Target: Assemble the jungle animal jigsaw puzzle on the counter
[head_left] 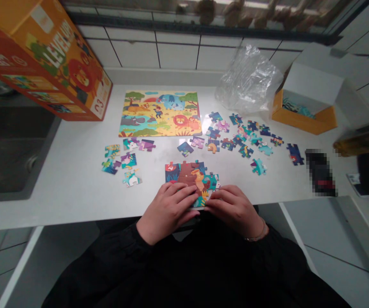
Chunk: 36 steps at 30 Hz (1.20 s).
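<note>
Both my hands rest at the near edge of the white counter [75, 201], gripping a joined patch of jigsaw pieces [189, 177] showing a brown bear and teal leaves. My left hand [168, 209] covers the patch's lower left, and my right hand [234, 209] presses in from the lower right, with a bracelet at its wrist. Their fingertips nearly meet, hiding the patch's lower part. Beyond them lies an assembled animal-scene jigsaw [160, 114]. Loose pieces are scattered to the left [120, 160] and right [242, 141].
A large orange puzzle box [43, 60] lies at the far left, beside a dark sink [11, 149]. A crumpled plastic bag [248, 81] and an open orange box [304, 100] stand at the back. A pixelated dark object [320, 173] lies at right.
</note>
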Motion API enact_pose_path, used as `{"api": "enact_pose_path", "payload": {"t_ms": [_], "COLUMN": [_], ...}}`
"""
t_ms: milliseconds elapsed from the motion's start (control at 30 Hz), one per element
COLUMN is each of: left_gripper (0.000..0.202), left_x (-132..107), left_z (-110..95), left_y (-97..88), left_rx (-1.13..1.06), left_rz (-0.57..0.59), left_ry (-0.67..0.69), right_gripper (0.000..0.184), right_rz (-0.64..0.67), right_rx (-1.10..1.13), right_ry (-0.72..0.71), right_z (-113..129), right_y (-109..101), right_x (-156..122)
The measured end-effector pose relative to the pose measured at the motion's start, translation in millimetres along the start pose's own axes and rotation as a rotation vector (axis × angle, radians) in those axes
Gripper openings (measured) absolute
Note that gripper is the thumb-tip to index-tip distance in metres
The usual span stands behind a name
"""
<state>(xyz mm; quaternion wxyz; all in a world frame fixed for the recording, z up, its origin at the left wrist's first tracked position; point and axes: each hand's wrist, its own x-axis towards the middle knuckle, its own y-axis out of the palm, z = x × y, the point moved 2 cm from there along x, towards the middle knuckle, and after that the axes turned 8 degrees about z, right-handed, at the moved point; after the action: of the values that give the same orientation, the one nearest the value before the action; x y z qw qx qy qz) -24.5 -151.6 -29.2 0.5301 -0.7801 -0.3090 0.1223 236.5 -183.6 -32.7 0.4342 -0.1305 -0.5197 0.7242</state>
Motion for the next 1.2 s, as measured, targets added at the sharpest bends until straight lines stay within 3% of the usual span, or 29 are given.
{"api": "enact_pose_path", "payload": {"t_ms": [200, 400, 600, 733, 1067, 1200], "left_gripper": [0.044, 0.045, 0.041, 0.038, 0.028, 0.027], "left_x": [1, 0, 2, 4, 1, -1], "left_z": [-1, -1, -3, -5, -3, -2], "left_y": [-0.4, 1.7, 0.9, 0.3, -5.0, -7.0], "left_rx": [0.017, 0.033, 0.048, 0.077, 0.113, 0.102], "left_rz": [-0.007, 0.015, 0.016, 0.000, -0.070, -0.083], "left_ry": [0.006, -0.001, 0.001, 0.016, 0.038, 0.047], "right_gripper": [0.038, 0.015, 0.014, 0.003, 0.010, 0.033], "right_rz": [-0.096, -0.038, -0.076, -0.093, -0.244, -0.261], "right_rx": [0.011, -0.093, -0.082, -0.158, -0.388, -0.417], "right_ry": [0.032, 0.019, 0.076, 0.159, 0.441, 0.660], "right_z": [2, 5, -3, -16, -50, -68], "right_y": [-1, -2, -7, -18, -50, -56], "right_x": [0, 4, 0, -6, -24, -35]}}
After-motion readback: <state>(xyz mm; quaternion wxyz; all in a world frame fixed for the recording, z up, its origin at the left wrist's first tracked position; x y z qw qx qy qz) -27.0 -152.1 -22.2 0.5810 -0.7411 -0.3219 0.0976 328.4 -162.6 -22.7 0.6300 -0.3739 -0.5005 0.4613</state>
